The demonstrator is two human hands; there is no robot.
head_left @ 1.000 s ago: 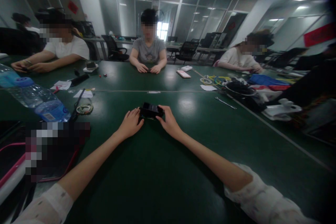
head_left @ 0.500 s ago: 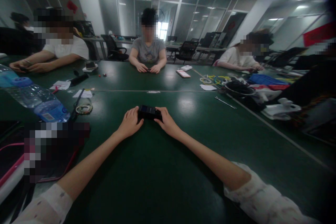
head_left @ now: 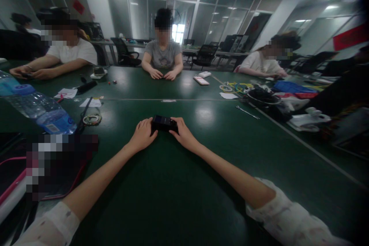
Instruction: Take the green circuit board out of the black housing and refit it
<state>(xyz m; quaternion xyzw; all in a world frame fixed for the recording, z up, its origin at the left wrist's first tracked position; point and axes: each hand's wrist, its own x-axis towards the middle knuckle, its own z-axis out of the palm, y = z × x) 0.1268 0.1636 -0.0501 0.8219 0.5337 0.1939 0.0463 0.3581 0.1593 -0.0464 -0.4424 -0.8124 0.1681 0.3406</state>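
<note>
On the green table (head_left: 173, 192), nearest to us, a dark thing with a pink edge (head_left: 70, 184) lies left of the black box, by our left arm; it is partly blurred, so we can't tell what it is. Our left hand (head_left: 142, 134) holds the black box (head_left: 164, 123) by its left end, fingers bunched and thumb at the near edge. Our right hand (head_left: 182, 132) holds the right end, thumb low and fingers over the top corner. We can't tell how hard we squeeze. The box seems to rest on the table, and a hand at each end probably keeps it from sliding. Left of the box are a bracelet (head_left: 92, 119) and a water bottle (head_left: 53, 125), which could block our left arm if it swung out. Right of the box and farther off is a silver wrench (head_left: 247, 112), then a messy heap of wires (head_left: 235, 87). Far past the box lies a white phone (head_left: 201, 81), and straight across sits a person in a gray shirt (head_left: 163, 55).
</note>
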